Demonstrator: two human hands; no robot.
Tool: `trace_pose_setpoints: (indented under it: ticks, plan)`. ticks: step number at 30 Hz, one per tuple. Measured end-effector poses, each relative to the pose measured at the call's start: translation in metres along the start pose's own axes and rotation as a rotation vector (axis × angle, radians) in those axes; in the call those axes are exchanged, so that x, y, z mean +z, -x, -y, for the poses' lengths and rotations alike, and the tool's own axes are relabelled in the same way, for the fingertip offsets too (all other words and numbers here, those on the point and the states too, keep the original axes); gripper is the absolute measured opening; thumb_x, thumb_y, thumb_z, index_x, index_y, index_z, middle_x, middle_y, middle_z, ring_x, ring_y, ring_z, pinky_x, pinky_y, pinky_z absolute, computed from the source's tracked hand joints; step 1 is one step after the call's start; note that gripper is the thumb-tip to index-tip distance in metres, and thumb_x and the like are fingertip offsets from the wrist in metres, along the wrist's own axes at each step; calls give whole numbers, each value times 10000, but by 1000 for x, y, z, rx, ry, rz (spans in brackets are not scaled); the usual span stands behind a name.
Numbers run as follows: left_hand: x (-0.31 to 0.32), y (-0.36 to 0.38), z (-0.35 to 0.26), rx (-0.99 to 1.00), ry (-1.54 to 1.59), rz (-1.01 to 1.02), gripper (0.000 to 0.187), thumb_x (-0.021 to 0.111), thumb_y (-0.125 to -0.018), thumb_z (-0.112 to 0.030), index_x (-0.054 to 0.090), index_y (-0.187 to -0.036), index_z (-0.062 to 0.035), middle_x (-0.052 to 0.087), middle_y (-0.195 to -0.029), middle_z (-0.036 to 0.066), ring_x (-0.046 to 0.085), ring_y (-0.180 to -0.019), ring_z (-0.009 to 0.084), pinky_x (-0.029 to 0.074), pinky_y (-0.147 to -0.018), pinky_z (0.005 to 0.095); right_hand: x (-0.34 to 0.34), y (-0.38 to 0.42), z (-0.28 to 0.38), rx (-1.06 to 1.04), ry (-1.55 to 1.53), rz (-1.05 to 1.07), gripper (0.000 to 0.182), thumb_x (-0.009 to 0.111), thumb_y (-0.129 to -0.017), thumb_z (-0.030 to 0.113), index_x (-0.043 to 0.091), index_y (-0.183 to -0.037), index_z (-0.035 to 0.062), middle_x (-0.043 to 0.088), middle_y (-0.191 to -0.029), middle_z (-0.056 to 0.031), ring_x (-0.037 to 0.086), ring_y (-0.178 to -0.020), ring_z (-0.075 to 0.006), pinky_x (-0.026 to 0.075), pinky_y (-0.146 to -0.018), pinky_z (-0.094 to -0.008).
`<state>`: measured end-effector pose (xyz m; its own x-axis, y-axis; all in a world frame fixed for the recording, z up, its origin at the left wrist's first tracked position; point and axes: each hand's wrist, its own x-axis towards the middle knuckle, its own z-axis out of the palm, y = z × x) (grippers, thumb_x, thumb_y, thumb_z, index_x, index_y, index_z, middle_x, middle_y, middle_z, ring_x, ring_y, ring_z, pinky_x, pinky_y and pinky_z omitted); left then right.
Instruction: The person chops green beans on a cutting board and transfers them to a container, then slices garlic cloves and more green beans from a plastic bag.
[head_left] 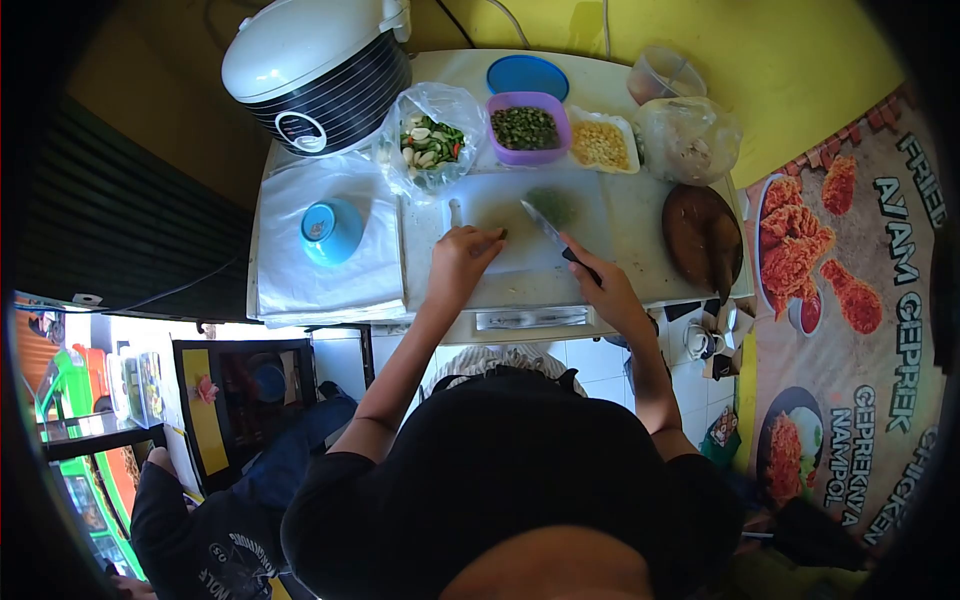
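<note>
My right hand (607,292) is closed round the black handle of a kitchen knife (543,222), whose blade points away and to the left over the white cutting board (590,245). Fingers pressed together, my left hand (463,262) rests at the board's left side and pinches a small dark green piece (502,234), too small to name. A little heap of finely cut greens (552,204) lies beyond the blade. Behind the board are a purple container (528,156) of chopped greens and a plastic bag (433,165) of garlic and green and red chillies.
A rice cooker (325,85) stands back left, an upturned blue bowl (331,231) on white sheets (280,270). A tray of yellow bits (600,146), a knotted bag (690,138) and a stone mortar (700,240) are rightward. A blue lid (528,76) lies behind. Another person (215,535) is lower left.
</note>
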<state>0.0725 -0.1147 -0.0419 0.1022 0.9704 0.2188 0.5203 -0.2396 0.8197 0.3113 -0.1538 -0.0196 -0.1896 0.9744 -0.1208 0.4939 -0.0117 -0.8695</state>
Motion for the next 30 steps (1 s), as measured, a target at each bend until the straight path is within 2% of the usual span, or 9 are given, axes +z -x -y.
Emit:
trace_pose_setpoints:
  ticks: [4, 6, 12, 14, 18, 20, 23, 26, 30]
  plan:
    - [15, -9, -6, -38, 13, -16, 174, 720, -789, -150, 743, -938, -63, 644, -834, 100, 585, -758, 230, 489, -675, 334, 0, 1, -5, -14, 0, 32, 476, 504, -957, 150, 425, -1418, 237, 330, -617, -63, 355, -559, -122, 378, -563, -260]
    - [28, -12, -7, 201, -198, -189, 187, 741, -785, -170, 749, -943, -70, 622, -818, 82, 576, -756, 220, 475, -695, 335, -3, 0, -6, -14, 0, 47, 479, 500, -959, 151, 417, -1422, 239, 332, -612, -67, 359, -553, -123, 379, -562, -261]
    - [39, -15, -12, 142, -186, -220, 165, 740, -771, -202, 759, -897, -97, 587, -796, 63, 558, -786, 237, 475, -701, 370, -9, 2, -4, -52, -32, 49, 485, 507, -959, 155, 413, -1425, 253, 322, -595, -65, 355, -534, -125, 375, -544, -262]
    - [40, -14, -11, 134, -194, -223, 167, 741, -771, -204, 759, -899, -98, 589, -799, 62, 560, -784, 236, 476, -698, 368, -13, 2, -1, -28, 36, 100, 488, 496, -977, 146, 397, -1440, 261, 333, -625, 21, 349, -570, -73, 375, -563, -221]
    - [41, -13, -15, 113, -201, -257, 170, 747, -765, -207, 759, -894, -97, 604, -792, 61, 569, -772, 233, 481, -692, 360, -13, 0, -2, -2, 48, 133, 487, 502, -972, 144, 403, -1436, 255, 342, -615, -18, 360, -577, -84, 384, -571, -238]
    - [40, -13, -16, 80, -164, -261, 167, 752, -760, -204, 760, -886, -96, 608, -784, 61, 572, -768, 231, 482, -696, 357, -10, -1, -12, -167, 112, 52, 510, 512, -954, 153, 394, -1431, 288, 376, -543, -126, 424, -481, -181, 412, -541, -312]
    - [41, -12, -15, 52, -112, -267, 159, 761, -748, -197, 760, -866, -91, 616, -770, 59, 578, -761, 229, 483, -697, 354, -9, 2, -8, -149, 291, 66, 539, 492, -953, 138, 355, -1448, 301, 493, -590, -173, 561, -525, -267, 461, -567, -367]
    - [41, -13, -14, 53, -127, -275, 147, 765, -741, -190, 759, -844, -86, 618, -766, 56, 578, -758, 226, 482, -694, 354, -2, 5, -7, -176, 509, 35, 647, 491, -918, 84, 276, -1476, 332, 574, -668, -168, 618, -596, -335, 492, -593, -422]
    - [41, -12, -15, 55, -161, -275, 129, 763, -740, -181, 754, -819, -80, 613, -765, 57, 574, -759, 226, 478, -692, 356, 10, 4, -13, -180, 717, 53, 777, 513, -861, 33, 199, -1498, 349, 591, -694, -142, 617, -577, -330, 503, -570, -435]
